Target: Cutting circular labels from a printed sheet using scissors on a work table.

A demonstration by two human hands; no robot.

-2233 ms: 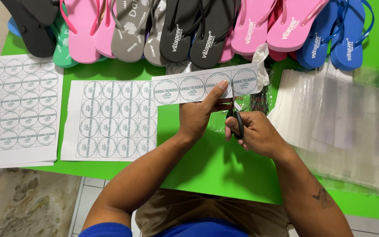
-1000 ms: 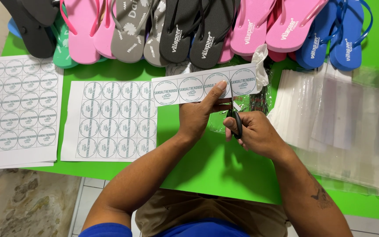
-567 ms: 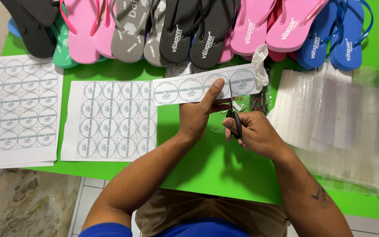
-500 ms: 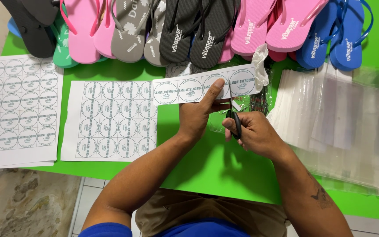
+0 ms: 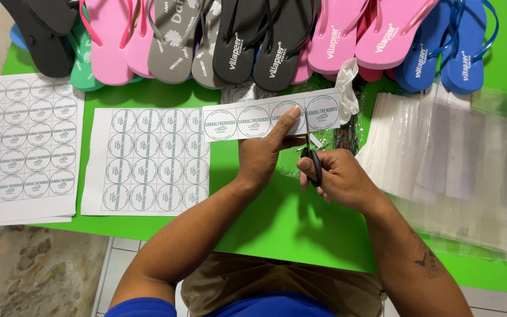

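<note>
My left hand [image 5: 265, 154] pinches a white paper strip [image 5: 247, 121] printed with a row of round labels, thumb on top near its right part. My right hand [image 5: 338, 179] grips black-handled scissors [image 5: 312, 161], whose blades point up at the strip's lower edge, between the last two labels. Both hands hover over the green table [image 5: 277, 217]. The blade tips are partly hidden by the strip.
Two sheets of round labels lie at the left, one [image 5: 148, 161] partly cut, the other [image 5: 22, 147] on a stack. Flip-flops [image 5: 253, 35] in pink, grey, black and blue line the far edge. Clear plastic bags [image 5: 459, 158] are piled at the right.
The scissors have shifted slightly upward into the strip's lower edge. The left hand and the strip stay almost in the same place.
</note>
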